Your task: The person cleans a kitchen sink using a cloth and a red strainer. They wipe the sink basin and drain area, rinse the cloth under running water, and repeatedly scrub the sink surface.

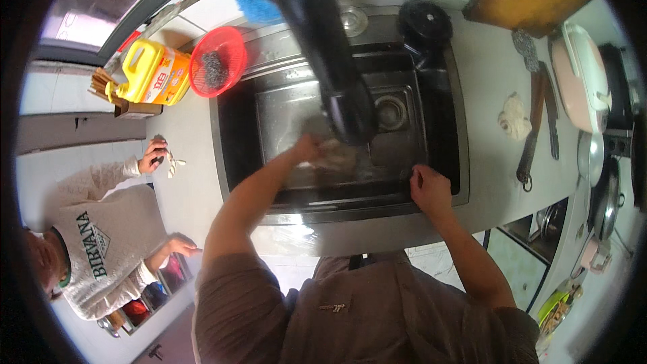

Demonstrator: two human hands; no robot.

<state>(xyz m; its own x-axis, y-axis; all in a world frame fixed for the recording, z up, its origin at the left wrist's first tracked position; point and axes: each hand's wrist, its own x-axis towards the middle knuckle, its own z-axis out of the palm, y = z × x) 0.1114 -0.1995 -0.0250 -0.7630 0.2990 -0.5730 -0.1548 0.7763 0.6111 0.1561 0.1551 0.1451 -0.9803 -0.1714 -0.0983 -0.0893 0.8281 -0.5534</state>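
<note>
My left hand (307,148) reaches down into the dark sink (445,126). Beside its fingers is a pale, blurred patch (336,155), perhaps a wet cloth; whether the hand grips it is unclear. A thick black faucet (343,91) hangs over the basin, its spout end just beyond this hand. At the sink's front right edge, my right hand (431,188) has curled fingers and holds nothing that I can see. Farther back to the right, a round drain (390,112) shows in the basin floor.
On the left stand a yellow detergent jug (151,73) and a red basket (237,60) holding a steel scourer (215,70). A co-worker's hand (153,155) is beside a small pale strip (173,164). At right lie a crumpled cloth (514,117), a knife (552,121) and a brown-handled tool (535,121).
</note>
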